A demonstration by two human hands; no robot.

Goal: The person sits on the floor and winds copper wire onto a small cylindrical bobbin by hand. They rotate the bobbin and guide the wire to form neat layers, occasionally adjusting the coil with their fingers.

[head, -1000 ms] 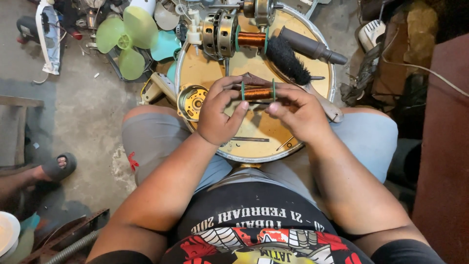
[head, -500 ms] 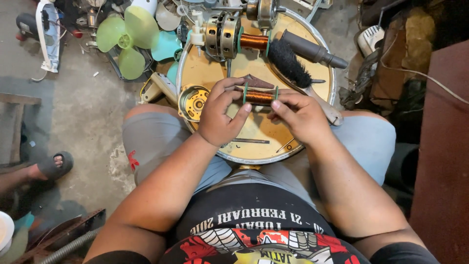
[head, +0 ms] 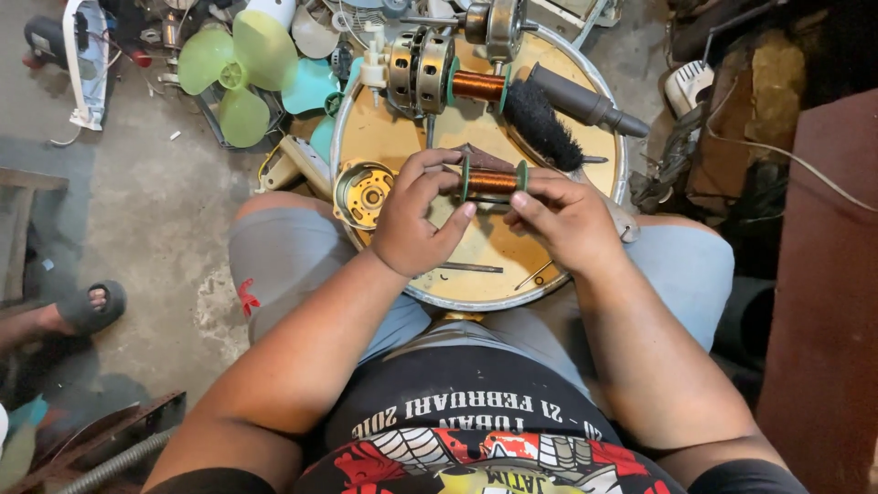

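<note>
Soft, even daylight falls from above on my round surface [head: 476,274], so the yellow top and my arms look bright with only faint shadows under my hands. The right side and the lower left corner sink into deep shade, and detail is lost there. Focus is sharp in the middle, and the wide lens bends things slightly at the edges.

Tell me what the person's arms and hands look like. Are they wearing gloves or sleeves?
No gloves. Both the left hand and the right hand are bare, with no rings, watch or bracelets showing. The forearms are bare too, broad and rounded. The black shirt, with pale lettering and a red, white and yellow picture, has short black sleeves that end near the upper arms at the bottom edge of the head view.
</note>
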